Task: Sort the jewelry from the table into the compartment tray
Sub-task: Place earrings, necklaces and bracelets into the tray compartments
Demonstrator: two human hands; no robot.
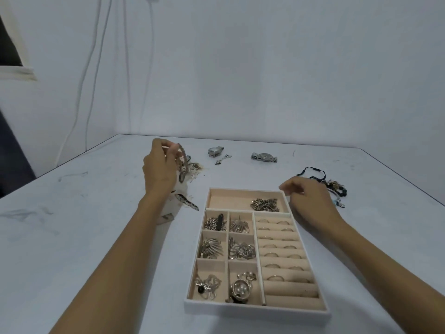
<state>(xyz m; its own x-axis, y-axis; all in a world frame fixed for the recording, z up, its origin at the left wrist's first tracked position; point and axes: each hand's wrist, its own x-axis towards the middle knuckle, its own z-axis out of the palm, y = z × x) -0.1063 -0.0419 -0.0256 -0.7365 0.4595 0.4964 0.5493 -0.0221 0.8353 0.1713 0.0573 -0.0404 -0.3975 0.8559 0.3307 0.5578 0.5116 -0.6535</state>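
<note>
A beige compartment tray [260,309] lies in front of me with jewelry in its small cells, rings in the roll section and a chain heap [265,204] in the long top cell. My left hand [160,166] is raised left of the tray and pinches a metal bracelet [183,162] that hangs from its fingers above a small jewelry pile [193,169]. My right hand [304,196] hovers by the tray's top right corner, fingers loosely curled, holding nothing that shows.
On the white table lie two watches [215,151] [264,157], a small dangling piece [222,159], a patterned strap [189,202] and a dark cord-and-bead pile [333,186] at right. The table's far edge meets the wall.
</note>
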